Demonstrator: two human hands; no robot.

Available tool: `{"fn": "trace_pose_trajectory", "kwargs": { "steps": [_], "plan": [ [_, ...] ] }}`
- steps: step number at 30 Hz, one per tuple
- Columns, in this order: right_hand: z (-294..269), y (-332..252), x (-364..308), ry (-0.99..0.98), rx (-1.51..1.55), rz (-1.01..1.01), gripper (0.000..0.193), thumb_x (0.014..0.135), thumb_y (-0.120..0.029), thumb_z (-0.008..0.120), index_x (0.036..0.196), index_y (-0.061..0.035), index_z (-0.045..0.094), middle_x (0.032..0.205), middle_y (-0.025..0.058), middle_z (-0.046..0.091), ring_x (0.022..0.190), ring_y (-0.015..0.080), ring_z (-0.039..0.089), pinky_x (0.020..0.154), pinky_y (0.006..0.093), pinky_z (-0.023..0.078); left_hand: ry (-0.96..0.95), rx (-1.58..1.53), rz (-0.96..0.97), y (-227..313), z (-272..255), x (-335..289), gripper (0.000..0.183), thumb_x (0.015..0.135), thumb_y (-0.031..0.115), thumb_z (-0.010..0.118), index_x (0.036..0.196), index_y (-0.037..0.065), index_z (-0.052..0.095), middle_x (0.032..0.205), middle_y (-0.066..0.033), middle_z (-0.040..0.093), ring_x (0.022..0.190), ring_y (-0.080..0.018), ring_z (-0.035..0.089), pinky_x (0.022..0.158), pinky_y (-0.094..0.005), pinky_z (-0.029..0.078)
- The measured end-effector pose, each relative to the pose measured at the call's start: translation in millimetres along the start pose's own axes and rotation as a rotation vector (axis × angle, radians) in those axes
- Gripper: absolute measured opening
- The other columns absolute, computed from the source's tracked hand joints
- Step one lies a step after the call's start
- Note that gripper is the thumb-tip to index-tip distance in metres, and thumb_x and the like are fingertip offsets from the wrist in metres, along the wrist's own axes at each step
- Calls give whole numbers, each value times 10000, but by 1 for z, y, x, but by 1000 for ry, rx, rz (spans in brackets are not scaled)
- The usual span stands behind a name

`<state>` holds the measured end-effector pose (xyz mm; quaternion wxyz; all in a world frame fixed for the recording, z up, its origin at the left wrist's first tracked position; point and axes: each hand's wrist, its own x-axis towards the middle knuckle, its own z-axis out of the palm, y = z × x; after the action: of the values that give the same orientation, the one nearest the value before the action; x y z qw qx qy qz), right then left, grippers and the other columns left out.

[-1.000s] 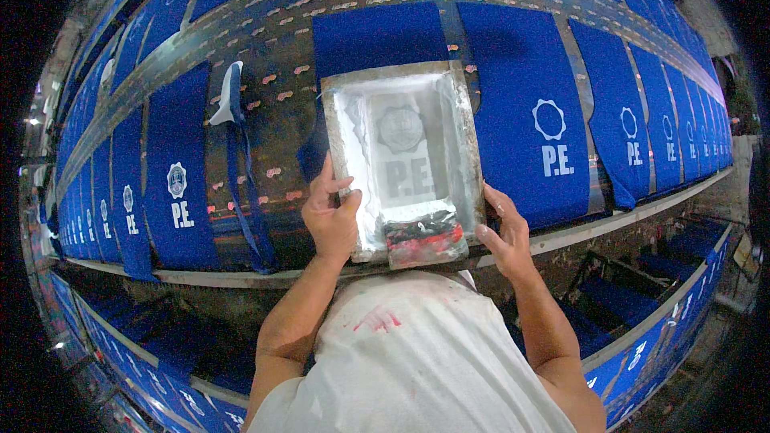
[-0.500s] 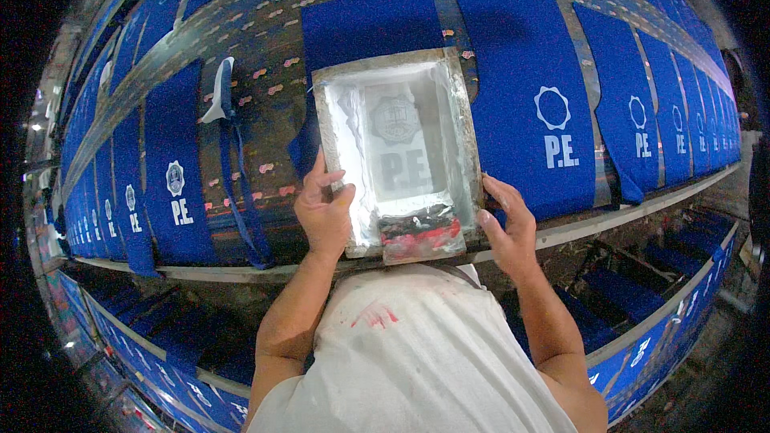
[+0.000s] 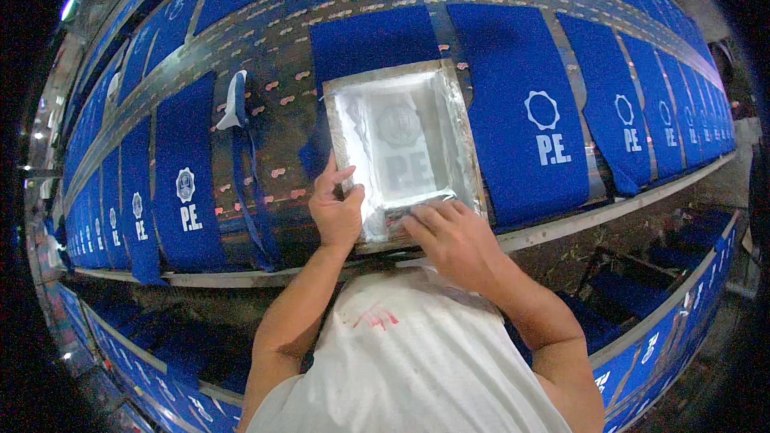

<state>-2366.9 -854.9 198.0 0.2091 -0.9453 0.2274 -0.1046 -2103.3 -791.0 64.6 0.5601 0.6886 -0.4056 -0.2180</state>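
Observation:
A wooden screen-printing frame (image 3: 475, 162) lies over a blue fabric panel (image 3: 373, 28) in front of me. Its pale mesh (image 3: 411, 138) carries a faint emblem with lettering, and whitish ink coats the inner sides. My left hand (image 3: 337, 212) grips the frame's left side near the lower corner, thumb on top of the rim. Over the frame's near end, my right hand (image 3: 459, 244) has its fingers curled round the squeegee (image 3: 395, 218). Most of that squeegee is hidden under the hand.
Blue panels with white emblems (image 3: 186, 184) (image 3: 542, 111) lie in rows along the long table. A blue strap (image 3: 245, 160) with a white-backed scrap (image 3: 233, 100) lies to the left. The table's pale edge (image 3: 553, 223) runs before me; more blue pieces (image 3: 634, 282) lie on a lower rack.
My right hand has left the frame's right side and come inward onto the squeegee at the near end. My left hand still grips the frame. The whole view has shifted slightly.

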Motion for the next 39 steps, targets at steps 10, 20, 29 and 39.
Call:
{"fn": "trace_pose_trajectory", "kwargs": {
  "steps": [10,20,29,39],
  "plan": [
    [-28,-15,12,-153,-5,167,488,877,38,718,1339,-78,825,1288,131,828,1252,388,767,1065,498,610,-164,390,278,20,-32,28,735,908,123,926,1589,2,676,1610,-242,699,1452,-430,655,1259,-524,505],
    [10,-25,-21,-19,-58,188,501,937,-42,716,1434,-80,767,1404,123,769,1323,363,733,1139,515,575,-247,628,682,-12,-46,79,586,942,-30,656,1518,40,739,1687,-111,669,1429,-373,634,1218,-511,499],
    [34,29,29,142,-158,78,514,945,-56,717,1456,-98,752,1427,117,753,1360,358,723,1185,526,556,-229,608,702,-13,-42,81,519,951,-20,648,1451,40,774,1631,-123,710,1307,-364,673,1172,-509,513],
    [13,114,141,146,-130,7,511,906,24,700,1401,-76,771,1347,165,797,1238,403,751,1120,535,574,-241,640,662,-8,-42,81,516,925,-24,693,1430,67,745,1672,-108,682,1324,-351,672,1226,-538,500]
  ]
}}
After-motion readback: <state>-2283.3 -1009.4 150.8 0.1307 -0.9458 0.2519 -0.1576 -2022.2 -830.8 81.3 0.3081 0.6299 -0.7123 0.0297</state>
